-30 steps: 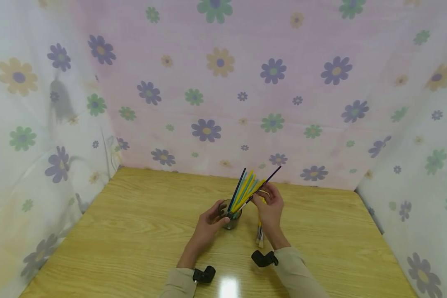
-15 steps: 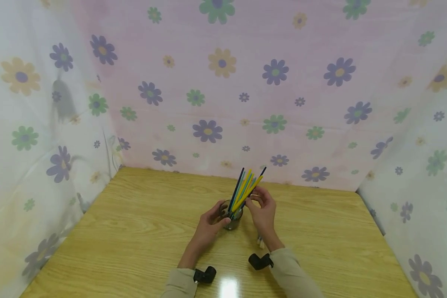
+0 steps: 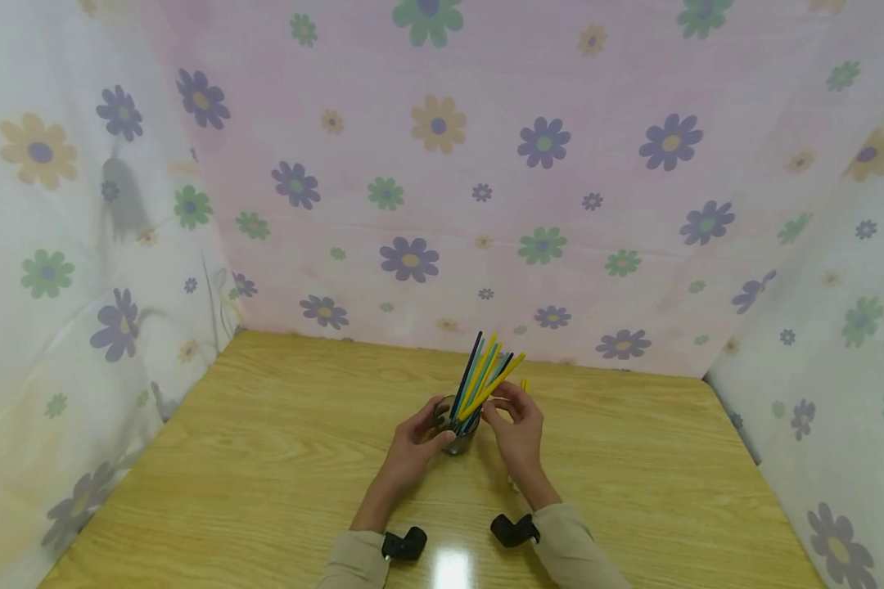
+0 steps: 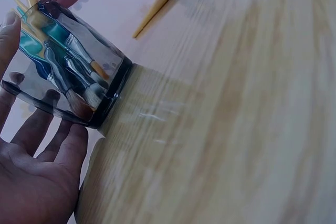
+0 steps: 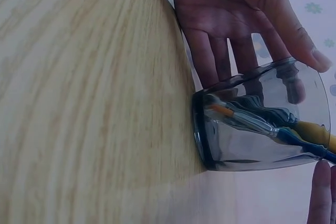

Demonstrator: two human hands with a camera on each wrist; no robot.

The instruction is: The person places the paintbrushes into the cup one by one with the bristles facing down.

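My left hand [image 3: 407, 454] holds a smoky clear glass cup [image 3: 458, 444] on the table, thumb and fingers around its side. Several paintbrushes [image 4: 73, 85] stand in the cup, bristles down, with yellow, teal and dark blue handles [image 3: 467, 372] leaning right above the rim. At the cup's right rim, my right hand [image 3: 521, 429] pinches a dark-handled paintbrush [image 5: 294, 139] that is down inside the glass. Its grip is partly hidden by the other handles. Beneath the right hand lie yellow-handled paintbrushes [image 3: 525, 384] on the table, mostly covered by that hand.
The wood-grain table [image 3: 265, 458] runs around both hands. Flower-print cloth [image 3: 442, 204] hangs behind it and on both sides. A black camera mount sits on each wrist, the left one [image 3: 405, 543] and the right one [image 3: 514, 530].
My right hand has moved left and down to the cup, and the dark-handled paintbrush has sunk into the glass among the others. The left hand has stayed on the cup.
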